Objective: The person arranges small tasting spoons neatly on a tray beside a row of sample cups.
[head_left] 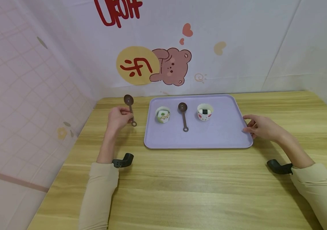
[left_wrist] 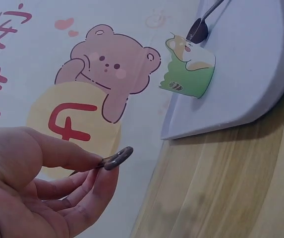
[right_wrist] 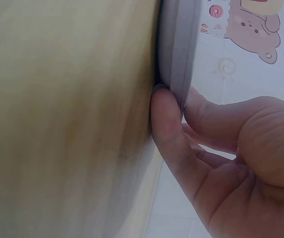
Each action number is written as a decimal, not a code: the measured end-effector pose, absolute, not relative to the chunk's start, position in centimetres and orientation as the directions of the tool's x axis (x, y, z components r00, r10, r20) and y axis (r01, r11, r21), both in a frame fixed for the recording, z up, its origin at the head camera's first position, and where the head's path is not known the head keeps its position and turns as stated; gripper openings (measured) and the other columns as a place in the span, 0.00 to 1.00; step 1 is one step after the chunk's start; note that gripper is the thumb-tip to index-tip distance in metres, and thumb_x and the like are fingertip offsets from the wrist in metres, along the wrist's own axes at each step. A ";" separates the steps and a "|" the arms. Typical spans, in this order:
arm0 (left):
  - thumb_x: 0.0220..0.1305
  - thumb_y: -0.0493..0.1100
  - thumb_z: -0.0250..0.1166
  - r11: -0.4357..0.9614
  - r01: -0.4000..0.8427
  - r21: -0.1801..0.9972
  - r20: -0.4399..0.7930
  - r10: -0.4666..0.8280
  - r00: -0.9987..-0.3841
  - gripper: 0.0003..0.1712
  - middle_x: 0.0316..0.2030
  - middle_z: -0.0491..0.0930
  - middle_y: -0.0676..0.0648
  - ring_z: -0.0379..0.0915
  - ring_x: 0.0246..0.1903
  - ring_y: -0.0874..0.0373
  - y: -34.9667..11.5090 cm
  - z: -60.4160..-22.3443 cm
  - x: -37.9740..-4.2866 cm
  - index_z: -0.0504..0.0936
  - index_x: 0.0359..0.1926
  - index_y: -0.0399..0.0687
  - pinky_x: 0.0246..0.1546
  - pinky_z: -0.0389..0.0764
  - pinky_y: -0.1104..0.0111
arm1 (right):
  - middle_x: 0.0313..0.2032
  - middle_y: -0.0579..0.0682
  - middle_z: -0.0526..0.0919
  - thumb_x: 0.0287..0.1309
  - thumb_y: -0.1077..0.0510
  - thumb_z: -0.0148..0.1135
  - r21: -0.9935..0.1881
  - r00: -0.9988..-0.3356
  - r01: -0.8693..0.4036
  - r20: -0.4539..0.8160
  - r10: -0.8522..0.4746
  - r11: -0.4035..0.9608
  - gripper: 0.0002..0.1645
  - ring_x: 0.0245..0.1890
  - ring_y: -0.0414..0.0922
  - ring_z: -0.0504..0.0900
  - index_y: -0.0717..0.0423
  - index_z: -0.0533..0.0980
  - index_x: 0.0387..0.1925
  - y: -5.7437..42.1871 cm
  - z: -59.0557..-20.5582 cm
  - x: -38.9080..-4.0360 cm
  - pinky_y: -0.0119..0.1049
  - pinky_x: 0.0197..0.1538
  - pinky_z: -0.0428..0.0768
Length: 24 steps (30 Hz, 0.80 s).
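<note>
My left hand [head_left: 118, 118] pinches a brown measuring spoon [head_left: 128, 100] by its handle near the ring end, left of the tray, with the bowl pointing away. In the left wrist view the spoon's ring end [left_wrist: 118, 158] sticks out between thumb and fingers. My right hand [head_left: 263, 127] grips the right edge of a lilac tray [head_left: 218, 135]; the right wrist view shows thumb and fingers on the tray's rim [right_wrist: 180, 49]. On the tray a second brown spoon [head_left: 183, 118] lies between a green-patterned paper cup [head_left: 164, 120] and a red-and-white paper cup [head_left: 204, 117], each holding a small white food-like piece.
The tray lies on a wood-grain table [head_left: 192, 185], near its back edge. A white cloth backdrop with a printed bear [head_left: 174, 67] hangs behind. Dark wrist mounts [head_left: 123, 160] stick out from both forearms.
</note>
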State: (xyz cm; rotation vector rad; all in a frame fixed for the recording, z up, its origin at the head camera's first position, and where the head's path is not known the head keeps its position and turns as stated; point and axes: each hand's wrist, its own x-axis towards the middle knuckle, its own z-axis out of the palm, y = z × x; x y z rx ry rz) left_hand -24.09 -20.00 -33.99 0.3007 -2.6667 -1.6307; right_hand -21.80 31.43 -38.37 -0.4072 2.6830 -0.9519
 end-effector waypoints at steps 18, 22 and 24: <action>0.67 0.31 0.60 0.463 -0.102 0.881 -0.041 -0.140 -0.989 0.17 0.43 0.79 0.38 0.78 0.28 0.60 -18.7 -32.9 -23.8 0.76 0.55 0.28 0.41 0.86 0.65 | 0.38 0.64 0.79 0.67 0.68 0.61 -0.642 -0.923 -0.186 -0.146 -0.356 0.744 0.35 0.32 0.51 0.83 0.83 0.57 0.66 31.5 -38.4 -21.9 0.40 0.32 0.86; 0.67 0.32 0.61 0.467 -0.086 0.880 -0.023 -0.138 -0.990 0.17 0.42 0.79 0.39 0.79 0.29 0.60 -18.2 -32.7 -23.7 0.76 0.55 0.29 0.34 0.84 0.74 | 0.37 0.64 0.79 0.67 0.69 0.61 -0.643 -0.923 -0.186 -0.146 -0.356 0.743 0.35 0.32 0.51 0.83 0.83 0.57 0.66 31.5 -38.4 -21.9 0.40 0.32 0.86; 0.67 0.32 0.61 0.464 -0.071 0.883 -0.009 -0.134 -0.991 0.17 0.42 0.79 0.39 0.79 0.29 0.59 -17.9 -32.5 -23.6 0.77 0.55 0.29 0.32 0.83 0.75 | 0.37 0.64 0.79 0.67 0.69 0.61 -0.643 -0.923 -0.186 -0.145 -0.356 0.743 0.35 0.32 0.51 0.83 0.83 0.57 0.66 31.5 -38.4 -21.9 0.40 0.32 0.86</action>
